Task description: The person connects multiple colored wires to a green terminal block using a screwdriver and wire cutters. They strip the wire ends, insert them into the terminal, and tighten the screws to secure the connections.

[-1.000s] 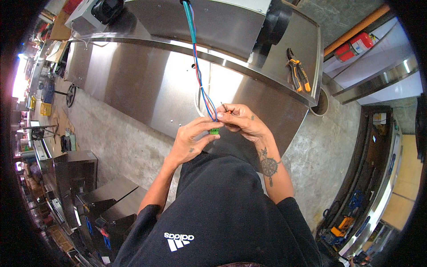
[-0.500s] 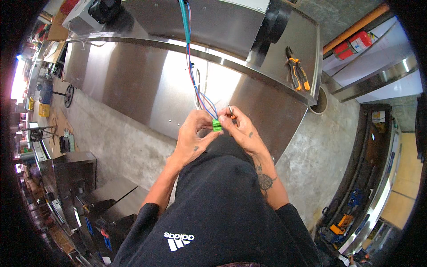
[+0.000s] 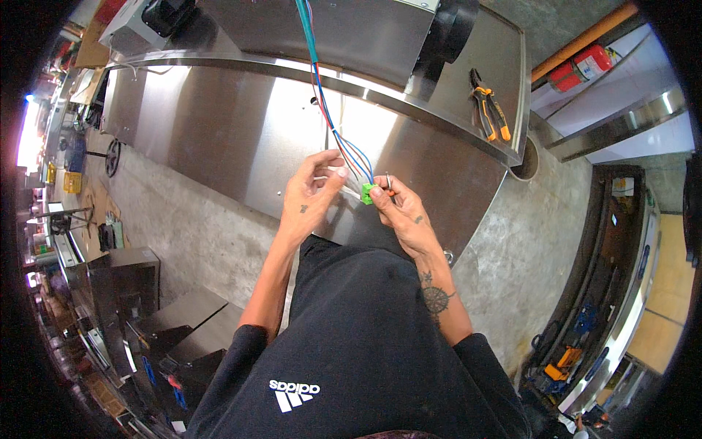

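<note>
A small green terminal connector (image 3: pixel 368 194) is pinched between the thumb and fingers of my right hand (image 3: pixel 406 217). Blue, red and other thin wires (image 3: pixel 338 137) run down into it from a teal-sleeved cable (image 3: pixel 306 33). Also at my right fingers is a small orange and metal item (image 3: pixel 390 188), mostly hidden, whose kind I cannot make out. My left hand (image 3: pixel 308 192) hovers just left of the wires, its fingers curled but apart from the thumb, with no object visible between them. A pale lead or strip shows between the two hands.
Beneath my hands is a stainless-steel panel (image 3: pixel 212 139) with a hole in it. Orange-and-black pliers (image 3: pixel 488 110) lie on the steel ledge at the upper right. A red fire extinguisher (image 3: pixel 581 69) is farther right. Dark metal boxes (image 3: pixel 124 282) stand at left.
My left hand has come off the green connector and moved up and left. My right hand has shifted slightly right and up, carrying the connector and its wires.
</note>
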A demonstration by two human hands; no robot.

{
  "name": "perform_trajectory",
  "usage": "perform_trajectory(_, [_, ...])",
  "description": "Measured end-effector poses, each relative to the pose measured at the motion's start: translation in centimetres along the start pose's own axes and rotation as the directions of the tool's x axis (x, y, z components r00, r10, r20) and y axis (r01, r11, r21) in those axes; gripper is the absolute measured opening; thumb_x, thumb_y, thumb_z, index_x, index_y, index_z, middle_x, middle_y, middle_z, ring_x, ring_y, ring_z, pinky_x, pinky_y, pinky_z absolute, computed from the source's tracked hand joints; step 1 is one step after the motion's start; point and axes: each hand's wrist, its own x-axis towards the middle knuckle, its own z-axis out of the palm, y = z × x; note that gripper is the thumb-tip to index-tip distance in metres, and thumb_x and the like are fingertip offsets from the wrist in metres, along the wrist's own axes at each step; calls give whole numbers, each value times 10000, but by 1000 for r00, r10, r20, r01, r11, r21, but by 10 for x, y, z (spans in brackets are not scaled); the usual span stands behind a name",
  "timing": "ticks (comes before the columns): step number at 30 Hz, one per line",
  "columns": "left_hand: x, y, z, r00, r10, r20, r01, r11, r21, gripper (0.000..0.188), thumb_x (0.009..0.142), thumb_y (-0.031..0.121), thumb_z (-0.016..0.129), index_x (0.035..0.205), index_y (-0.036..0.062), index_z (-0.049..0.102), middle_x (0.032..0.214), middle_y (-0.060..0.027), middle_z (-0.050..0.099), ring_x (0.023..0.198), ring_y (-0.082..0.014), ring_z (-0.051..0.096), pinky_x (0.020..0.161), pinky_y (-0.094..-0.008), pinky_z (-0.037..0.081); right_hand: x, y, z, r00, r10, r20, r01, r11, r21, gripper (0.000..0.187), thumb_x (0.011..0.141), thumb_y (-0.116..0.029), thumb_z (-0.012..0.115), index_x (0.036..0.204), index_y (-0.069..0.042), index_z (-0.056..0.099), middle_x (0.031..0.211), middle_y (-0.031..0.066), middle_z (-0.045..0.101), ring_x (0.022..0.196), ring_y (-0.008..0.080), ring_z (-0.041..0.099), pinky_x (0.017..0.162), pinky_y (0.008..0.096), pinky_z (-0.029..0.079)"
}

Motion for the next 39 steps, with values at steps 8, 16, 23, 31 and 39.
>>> perform_trajectory(8, [5,-4,-3,987,-158,32,161,981,-108,297,1031,217,795,1187,-34,773,1044,-94,790,968,-144,713,912,-314,568,1,5,7,979,-164,-125,142,975,-170,316,1088,-301,732,1264,-41,695,992,-44,622,805,28,476,704,211,397])
perform_trajectory(16, [-12,12,0,992,-113,-51,96,958,-269,230,1035,160,778,1179,-19,755,1065,-84,775,972,-156,729,903,-327,577,0,3,15,977,-189,-95,148,932,-332,302,1080,-219,730,1295,-11,696,1093,-31,663,934,63,523,894,248,466])
perform_trajectory(23, [-14,12,7,992,-66,-104,28,943,-331,197,1042,61,759,1204,-45,725,1078,-84,774,986,-122,726,915,-276,584,-3,-3,17,978,-199,-68,166,927,-337,246,1087,-183,710,1255,-5,677,1153,33,726,1053,109,614,958,307,518])
perform_trajectory(31, [-13,6,9,993,-30,-118,-1,965,-261,208,1037,124,777,1183,-17,738,1066,-88,785,967,-143,738,909,-312,582,-4,-5,19,986,-147,-81,107,925,-365,288,1085,-228,719,1268,-10,676,1149,47,732,1052,117,616,961,320,522])
perform_trajectory(39, [-10,14,7,997,-55,-59,41,974,-222,195,1035,70,770,1195,-39,741,1077,-73,774,977,-101,707,902,-257,574,-1,1,18,979,-180,-90,136,921,-366,306,1079,-264,730,1252,-15,687,1134,46,733,1016,115,598,944,320,513])
